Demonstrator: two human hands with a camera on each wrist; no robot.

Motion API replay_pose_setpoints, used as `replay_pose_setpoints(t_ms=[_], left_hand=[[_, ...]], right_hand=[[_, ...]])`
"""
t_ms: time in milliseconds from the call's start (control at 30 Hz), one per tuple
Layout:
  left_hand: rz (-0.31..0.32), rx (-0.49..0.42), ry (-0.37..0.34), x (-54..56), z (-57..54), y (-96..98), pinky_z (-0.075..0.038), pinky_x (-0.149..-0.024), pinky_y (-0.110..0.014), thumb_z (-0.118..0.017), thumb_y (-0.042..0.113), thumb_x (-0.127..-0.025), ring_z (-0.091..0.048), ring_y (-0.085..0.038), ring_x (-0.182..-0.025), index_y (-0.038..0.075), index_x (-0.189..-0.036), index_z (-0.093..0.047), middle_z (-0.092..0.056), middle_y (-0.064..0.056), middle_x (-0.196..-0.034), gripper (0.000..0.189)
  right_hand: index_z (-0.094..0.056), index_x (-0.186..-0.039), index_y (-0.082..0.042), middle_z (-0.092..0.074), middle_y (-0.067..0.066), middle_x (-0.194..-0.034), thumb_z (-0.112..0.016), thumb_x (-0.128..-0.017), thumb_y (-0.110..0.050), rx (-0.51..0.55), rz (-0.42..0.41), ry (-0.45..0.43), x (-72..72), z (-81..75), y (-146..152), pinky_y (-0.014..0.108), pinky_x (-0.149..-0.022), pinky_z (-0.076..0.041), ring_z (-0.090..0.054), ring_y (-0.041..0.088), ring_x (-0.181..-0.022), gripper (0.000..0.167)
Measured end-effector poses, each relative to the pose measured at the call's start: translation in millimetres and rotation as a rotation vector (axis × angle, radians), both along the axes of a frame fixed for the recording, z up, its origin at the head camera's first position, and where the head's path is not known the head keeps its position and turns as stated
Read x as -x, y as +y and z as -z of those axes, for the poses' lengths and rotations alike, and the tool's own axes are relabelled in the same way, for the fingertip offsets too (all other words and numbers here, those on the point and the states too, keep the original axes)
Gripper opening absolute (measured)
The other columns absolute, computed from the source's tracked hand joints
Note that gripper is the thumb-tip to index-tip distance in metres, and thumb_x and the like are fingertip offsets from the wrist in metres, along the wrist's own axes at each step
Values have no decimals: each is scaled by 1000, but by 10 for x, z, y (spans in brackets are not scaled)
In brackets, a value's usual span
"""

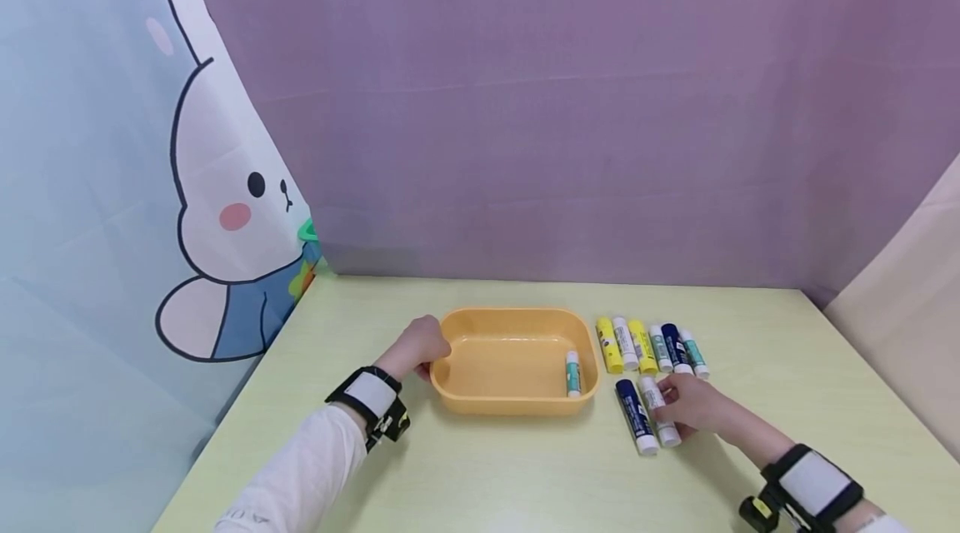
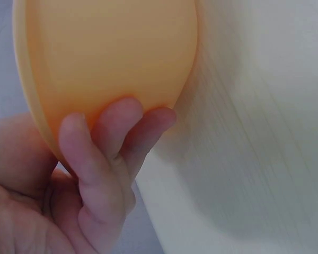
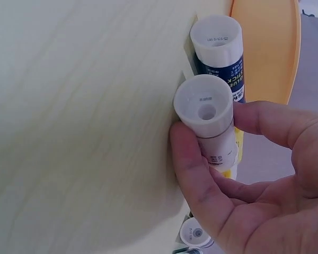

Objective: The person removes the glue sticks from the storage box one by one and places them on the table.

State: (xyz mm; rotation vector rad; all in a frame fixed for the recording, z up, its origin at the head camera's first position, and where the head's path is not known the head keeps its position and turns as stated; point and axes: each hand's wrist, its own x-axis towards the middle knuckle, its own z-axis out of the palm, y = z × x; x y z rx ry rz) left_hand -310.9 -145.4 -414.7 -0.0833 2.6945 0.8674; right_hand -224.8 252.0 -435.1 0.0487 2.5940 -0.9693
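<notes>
At the left end of a yellow-orange plastic tray (image 1: 495, 406), my left hand (image 1: 417, 345) grips the rim; in the left wrist view its curled fingers (image 2: 122, 119) lie along the tray's outer wall. One small white-and-teal glue stick (image 1: 573, 375) is inside the tray, near its right end. To the right of the tray, my right hand (image 1: 693, 401) pinches a white glue stick (image 3: 204, 106) between thumb and fingers. Close beside that one lies a navy glue stick (image 1: 636, 416) with a white base, its "glue stick" lettering partly visible in the right wrist view.
Behind the right hand, a row of several glue sticks lies side by side: yellow ones (image 1: 609, 346), a white one (image 1: 625, 343), a navy one (image 1: 675, 348) and small teal ones (image 1: 694, 354). A purple cloth (image 1: 562, 117) hangs at the back edge of the pale table (image 1: 480, 475).
</notes>
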Motion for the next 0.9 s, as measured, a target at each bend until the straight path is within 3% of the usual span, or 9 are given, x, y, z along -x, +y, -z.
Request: replay_pose_setpoints(t_ms=[900], left_hand=[[1, 11, 14, -48, -42, 4, -56, -42, -34, -51, -1, -82, -61, -23, -42, -8, -94, -53, -59, -16, -71, 14]], right_hand=[[-49, -117, 9, -56, 12, -97, -69, -82, -16, -3, 20, -14, -16, 14, -22, 32, -54, -57, -59, 17, -66, 47]])
